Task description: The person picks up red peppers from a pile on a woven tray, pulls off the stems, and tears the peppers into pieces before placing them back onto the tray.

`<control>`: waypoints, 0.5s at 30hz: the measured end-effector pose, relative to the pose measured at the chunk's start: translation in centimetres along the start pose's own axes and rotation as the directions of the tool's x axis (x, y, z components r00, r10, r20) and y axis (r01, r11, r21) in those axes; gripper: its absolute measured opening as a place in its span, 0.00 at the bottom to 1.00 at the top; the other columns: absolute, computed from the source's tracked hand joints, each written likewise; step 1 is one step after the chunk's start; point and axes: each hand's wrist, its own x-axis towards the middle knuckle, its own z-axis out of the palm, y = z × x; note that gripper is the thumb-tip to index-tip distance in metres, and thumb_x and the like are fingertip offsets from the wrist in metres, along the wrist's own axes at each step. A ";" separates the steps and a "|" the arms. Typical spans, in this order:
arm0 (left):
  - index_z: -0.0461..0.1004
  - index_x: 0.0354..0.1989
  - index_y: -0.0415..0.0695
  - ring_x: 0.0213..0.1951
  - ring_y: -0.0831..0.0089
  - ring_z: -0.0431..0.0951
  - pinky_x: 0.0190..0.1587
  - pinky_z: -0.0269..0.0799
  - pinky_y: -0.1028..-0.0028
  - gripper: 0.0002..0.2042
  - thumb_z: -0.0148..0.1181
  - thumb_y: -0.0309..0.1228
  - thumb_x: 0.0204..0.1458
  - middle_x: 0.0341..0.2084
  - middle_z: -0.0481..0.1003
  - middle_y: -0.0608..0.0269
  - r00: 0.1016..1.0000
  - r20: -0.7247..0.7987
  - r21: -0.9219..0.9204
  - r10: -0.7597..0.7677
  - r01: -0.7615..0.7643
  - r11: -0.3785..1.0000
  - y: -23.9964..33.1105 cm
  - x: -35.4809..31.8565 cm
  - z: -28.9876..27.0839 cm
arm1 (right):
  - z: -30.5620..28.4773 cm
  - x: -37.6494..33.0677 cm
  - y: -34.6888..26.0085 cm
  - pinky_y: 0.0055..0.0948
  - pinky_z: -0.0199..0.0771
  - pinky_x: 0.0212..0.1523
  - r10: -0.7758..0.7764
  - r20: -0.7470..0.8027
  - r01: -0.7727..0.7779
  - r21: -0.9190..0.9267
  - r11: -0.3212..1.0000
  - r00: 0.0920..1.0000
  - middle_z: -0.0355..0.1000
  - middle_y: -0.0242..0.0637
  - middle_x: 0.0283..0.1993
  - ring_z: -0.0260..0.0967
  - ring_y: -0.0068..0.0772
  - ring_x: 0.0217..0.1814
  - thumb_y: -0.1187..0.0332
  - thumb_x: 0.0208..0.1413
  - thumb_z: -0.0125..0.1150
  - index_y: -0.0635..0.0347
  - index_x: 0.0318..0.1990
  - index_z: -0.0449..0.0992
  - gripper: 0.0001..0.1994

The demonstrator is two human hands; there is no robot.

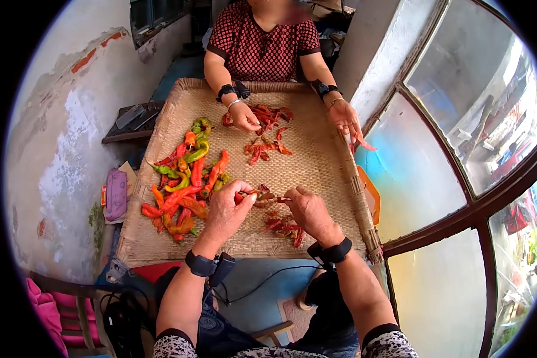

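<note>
Both hands pinch one red pepper (258,195) between them: left hand (225,212) has its fingertips shut on one end, right hand (307,210) has fingers shut on the other end. Pepper lies flat, long way going left to right, just above the woven mat (316,167), near the mat's front edge & close to the person's body. Both hands are abt the same closeness to it, one at each end. Just under the right hand sits a small heap of torn red pepper bits (283,225). To the left, beside the left hand, is the big pile of whole peppers (182,179), red, orange & green. Across the mat another person's hands (244,116) work near a second lot of red bits (267,143).
</note>
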 end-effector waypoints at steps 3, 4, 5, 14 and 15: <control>0.72 0.33 0.38 0.25 0.71 0.74 0.31 0.70 0.70 0.09 0.60 0.31 0.50 0.26 0.75 0.59 0.999 -0.030 0.013 0.023 -0.022 1.000 -0.4 0.0 0.4 | -1.3 0.4 -0.3 0.45 0.71 0.31 0.034 -0.028 -0.034 0.010 0.999 0.999 0.67 0.47 0.30 0.69 0.53 0.31 0.75 0.51 0.55 0.62 0.31 0.68 0.03; 0.72 0.33 0.38 0.24 0.72 0.73 0.30 0.69 0.71 0.09 0.60 0.30 0.50 0.24 0.74 0.60 0.999 0.008 -0.024 -0.039 0.039 0.999 -0.1 0.1 0.4 | -1.8 0.2 -0.3 0.45 0.71 0.32 0.040 -0.054 -0.039 0.012 0.999 0.998 0.67 0.46 0.30 0.69 0.53 0.31 0.74 0.51 0.56 0.61 0.31 0.69 0.03; 0.72 0.33 0.38 0.24 0.73 0.73 0.30 0.69 0.72 0.08 0.60 0.30 0.51 0.24 0.74 0.61 0.999 0.006 -0.017 -0.041 0.041 0.999 0.2 0.3 0.5 | -2.3 0.3 0.0 0.44 0.71 0.32 0.059 -0.108 -0.057 0.019 0.998 0.992 0.67 0.46 0.30 0.69 0.53 0.31 0.74 0.51 0.57 0.61 0.31 0.69 0.03; 0.72 0.34 0.38 0.24 0.82 0.69 0.29 0.66 0.77 0.09 0.58 0.32 0.53 0.22 0.72 0.69 0.999 -0.017 -0.016 -0.046 0.045 0.999 0.0 0.6 0.1 | -8.3 -0.7 6.7 0.36 0.69 0.35 0.277 -0.706 -0.336 0.058 0.940 0.652 0.70 0.45 0.31 0.69 0.45 0.34 0.75 0.53 0.58 0.61 0.34 0.75 0.02; 0.72 0.34 0.38 0.24 0.79 0.71 0.29 0.68 0.76 0.08 0.59 0.31 0.52 0.22 0.73 0.66 0.999 -0.015 0.027 -0.044 0.044 0.999 0.2 0.6 -0.1 | -8.5 -1.2 8.0 0.36 0.70 0.36 0.279 -0.739 -0.349 0.063 0.935 0.613 0.70 0.45 0.32 0.69 0.44 0.34 0.74 0.53 0.58 0.61 0.34 0.75 0.03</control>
